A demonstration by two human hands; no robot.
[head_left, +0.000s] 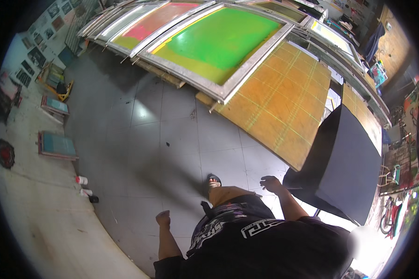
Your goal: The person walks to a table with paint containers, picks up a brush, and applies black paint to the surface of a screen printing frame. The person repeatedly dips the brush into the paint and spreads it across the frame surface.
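Observation:
My left hand [163,217] hangs low over the floor with its fingers curled in, and I see nothing in it. My right hand [271,184] is out to the right, fingers apart and slightly bent, holding nothing. Nearest to that hand is a large dark fabric-like panel [349,162], which stands beside a brown board [284,93] marked with yellow-green grid lines. Farther ahead, a green screen-printing frame [219,42] with a metal border rests on the long table. Neither hand touches any of these.
More printing screens, one pink and red [158,21], line the table toward the far left. Small framed screens [57,145] lean along the left wall near small bottles [81,180]. Grey floor tiles [179,135] lie between wall and table. A bicycle [390,216] stands far right.

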